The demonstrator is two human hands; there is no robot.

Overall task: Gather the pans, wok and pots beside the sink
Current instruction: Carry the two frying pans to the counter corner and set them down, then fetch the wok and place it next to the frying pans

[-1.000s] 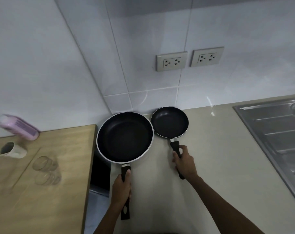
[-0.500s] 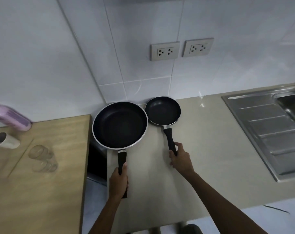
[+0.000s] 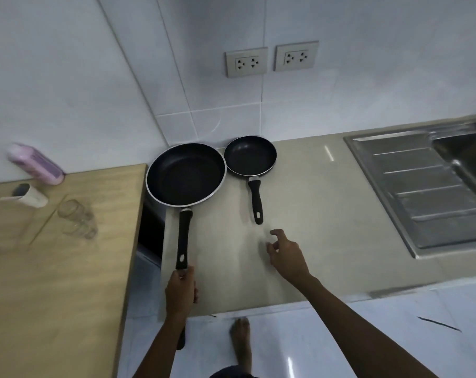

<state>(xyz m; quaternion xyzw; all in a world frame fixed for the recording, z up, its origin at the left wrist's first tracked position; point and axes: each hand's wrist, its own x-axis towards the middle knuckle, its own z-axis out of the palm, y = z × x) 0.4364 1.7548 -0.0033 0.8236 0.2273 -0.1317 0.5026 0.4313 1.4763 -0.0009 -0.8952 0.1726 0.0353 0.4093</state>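
Observation:
A large black frying pan [image 3: 186, 174] lies on the beige counter [image 3: 307, 214] against the tiled wall, its long handle pointing toward me. Right beside it is a small black frying pan [image 3: 249, 155] with a short handle. My left hand [image 3: 181, 289] is at the very tip of the large pan's handle, fingers loosely curled and not wrapped around it. My right hand [image 3: 287, 256] hovers open over the counter, a little below the small pan's handle and apart from it. The steel sink [image 3: 422, 186] with its draining board is to the right.
A wooden table [image 3: 57, 268] stands left of the counter across a dark gap, bearing a pink bottle [image 3: 35, 163], a white cup [image 3: 31, 196] and clear glasses [image 3: 77, 218]. Two wall sockets [image 3: 272, 60] sit above the pans. My bare foot [image 3: 241, 339] is on the white floor.
Both hands have let go of the pan handles and drawn back toward me. The pans stay side by side by the wall. The view has shifted back, showing more sink and floor.

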